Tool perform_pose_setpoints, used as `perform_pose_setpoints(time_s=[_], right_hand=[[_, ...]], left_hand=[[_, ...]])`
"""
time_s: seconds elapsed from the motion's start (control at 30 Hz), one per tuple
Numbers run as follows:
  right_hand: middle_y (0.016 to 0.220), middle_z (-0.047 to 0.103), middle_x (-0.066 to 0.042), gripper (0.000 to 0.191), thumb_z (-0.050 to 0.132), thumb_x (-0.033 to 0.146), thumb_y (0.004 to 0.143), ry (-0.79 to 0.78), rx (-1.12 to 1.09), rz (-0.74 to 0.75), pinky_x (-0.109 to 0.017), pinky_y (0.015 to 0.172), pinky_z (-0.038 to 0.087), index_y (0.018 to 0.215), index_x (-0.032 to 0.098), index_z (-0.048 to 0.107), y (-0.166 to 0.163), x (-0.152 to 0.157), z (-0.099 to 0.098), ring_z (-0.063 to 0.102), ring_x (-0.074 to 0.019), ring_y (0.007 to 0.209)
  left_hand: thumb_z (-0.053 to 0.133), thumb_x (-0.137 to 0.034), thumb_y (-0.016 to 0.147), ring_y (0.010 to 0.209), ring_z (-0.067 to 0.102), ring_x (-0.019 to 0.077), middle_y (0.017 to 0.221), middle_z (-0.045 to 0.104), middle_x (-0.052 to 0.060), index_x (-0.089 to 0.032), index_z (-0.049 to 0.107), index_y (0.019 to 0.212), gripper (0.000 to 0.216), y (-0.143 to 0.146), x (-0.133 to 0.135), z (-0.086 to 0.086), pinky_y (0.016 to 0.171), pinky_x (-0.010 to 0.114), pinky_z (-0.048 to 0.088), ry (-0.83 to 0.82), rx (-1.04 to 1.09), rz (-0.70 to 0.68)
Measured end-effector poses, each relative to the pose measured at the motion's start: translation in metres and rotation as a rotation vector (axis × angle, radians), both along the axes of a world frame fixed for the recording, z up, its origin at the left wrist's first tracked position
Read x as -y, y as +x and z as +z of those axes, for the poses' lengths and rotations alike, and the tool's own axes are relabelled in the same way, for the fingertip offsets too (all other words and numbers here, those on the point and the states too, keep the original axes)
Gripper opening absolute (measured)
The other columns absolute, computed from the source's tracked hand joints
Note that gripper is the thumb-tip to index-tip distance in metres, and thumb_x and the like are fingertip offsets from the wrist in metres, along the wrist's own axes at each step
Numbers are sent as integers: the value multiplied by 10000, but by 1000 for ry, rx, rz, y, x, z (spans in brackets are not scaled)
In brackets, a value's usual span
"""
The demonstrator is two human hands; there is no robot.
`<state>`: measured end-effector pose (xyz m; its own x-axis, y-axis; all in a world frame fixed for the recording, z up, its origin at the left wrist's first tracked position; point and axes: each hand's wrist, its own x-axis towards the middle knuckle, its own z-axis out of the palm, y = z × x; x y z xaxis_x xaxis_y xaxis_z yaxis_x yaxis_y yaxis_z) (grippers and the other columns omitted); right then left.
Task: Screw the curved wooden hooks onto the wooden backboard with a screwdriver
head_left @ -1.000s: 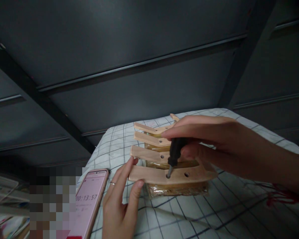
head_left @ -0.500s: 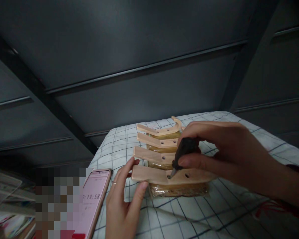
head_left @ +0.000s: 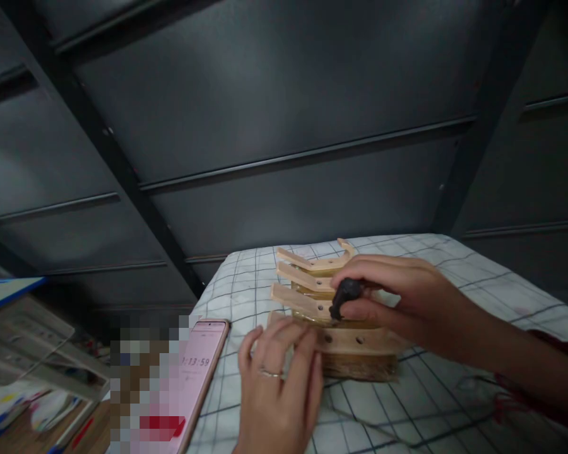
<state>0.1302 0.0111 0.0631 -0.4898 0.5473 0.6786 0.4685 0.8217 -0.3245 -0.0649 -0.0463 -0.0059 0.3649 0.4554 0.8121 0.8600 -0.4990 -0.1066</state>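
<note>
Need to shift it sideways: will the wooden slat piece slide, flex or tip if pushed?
The wooden slat piece is probably stiff: its slats are thick, flat wood. It would likely drag rather than slide, since it sits on soft checked cloth. Tipping seems unlikely; it lies low and wide under the left hand.

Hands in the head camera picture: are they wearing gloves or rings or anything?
No gloves: both hands are bare. The left hand wears one thin silver-coloured ring on a finger. The right hand shows no ring, and no watch or bracelet shows at its wrist. The right forearm looks bare, with no sleeve, though near the picture's edge it is too dark to be sure.
</note>
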Motion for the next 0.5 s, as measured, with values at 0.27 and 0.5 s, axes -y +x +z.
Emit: perform_pose_setpoints(time_s=[0.27, 0.5], right_hand=[[749, 710, -28, 164, 501, 255, 862, 42, 0, 12, -269, 590, 487, 742, 213, 603, -1, 5, 5, 659, -168, 672], [776, 718, -41, 161, 490, 268, 865, 11, -3, 10, -288, 573, 515, 760, 233, 607, -5, 7, 5, 675, -196, 699]], left_hand=[[300, -197, 940, 1025, 563, 192, 956, 709, 23, -182, 632, 973, 334, 39, 9, -32, 1026, 415, 178, 30, 79, 167], [320, -138, 895, 1031, 568, 177, 942, 700, 44, -179, 629, 979, 323, 47, 9, -54, 1051, 397, 210, 109, 172, 136]])
